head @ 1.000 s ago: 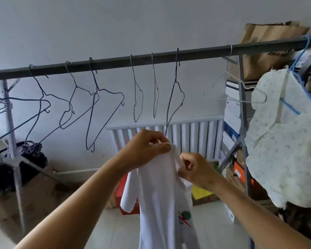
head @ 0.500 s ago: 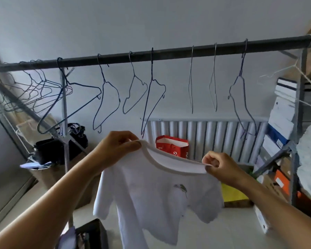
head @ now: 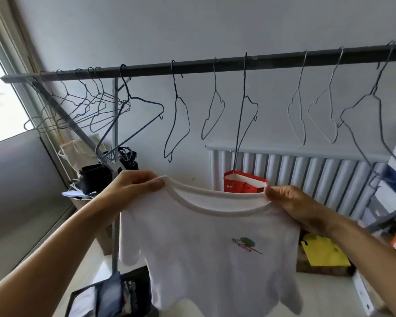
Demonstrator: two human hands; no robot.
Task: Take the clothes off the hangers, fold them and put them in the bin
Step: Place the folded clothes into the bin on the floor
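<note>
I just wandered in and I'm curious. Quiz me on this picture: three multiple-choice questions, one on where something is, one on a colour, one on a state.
1. Where is the red paper bag?
A. in front of the white ribbed radiator
B. on a chair
C. on a bed

2. What colour is the short-sleeved T-shirt?
A. black
B. white
C. striped blue

3. How is the T-shirt held?
A. hung on a hook in the wall
B. folded flat on a table
C. spread out by its neckline between the left hand and the right hand

Answers: 1 A, the bag's top overlaps the radiator's ribs. 2 B, the cloth is white with a small chest print. 3 C, each hand pinches one side of the neckline and the shirt hangs open below.
</note>
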